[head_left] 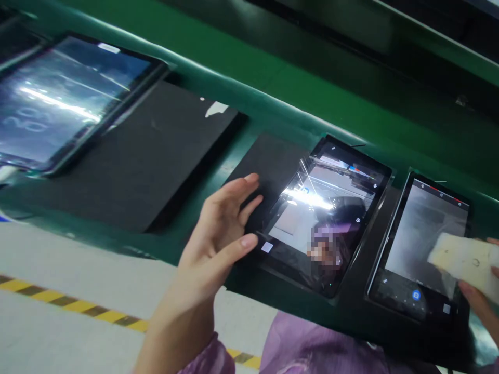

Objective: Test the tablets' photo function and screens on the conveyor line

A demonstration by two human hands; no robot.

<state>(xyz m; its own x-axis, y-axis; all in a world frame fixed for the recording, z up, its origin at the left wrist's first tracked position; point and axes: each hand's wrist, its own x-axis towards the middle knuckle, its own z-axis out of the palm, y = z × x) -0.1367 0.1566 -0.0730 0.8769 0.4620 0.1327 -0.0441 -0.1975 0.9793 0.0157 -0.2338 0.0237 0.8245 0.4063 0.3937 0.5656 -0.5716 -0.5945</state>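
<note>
Far left: large glossy black tablet (58,98) lies lit on the green conveyor bed (273,98), glare across its screen. Beside it, a flat matte black rectangular pad (148,156), nothing on it.

Centre: left hand (222,228) is spread wide, holding nothing; fingertips rest at the near-left edge of the small black tablet with lit camera screen (323,218), which sits tilted on a dark pad on the bed. Thumb tip lies just beside a white on-screen button.

Right: second small black tablet with grey lit screen (421,244), just beside the first. Right hand (483,296), mostly cut off by the frame edge, pinches a cream-coloured wiping cloth (463,259) over the screen's right side.

Risks, as judged: the splayed thumb could trigger a stray tap on the screen; bare fingertips could smear the glass; cloth pressure near the bed's front edge could nudge the right tablet off its pad.

Purple sleeve (312,348) below.
</note>
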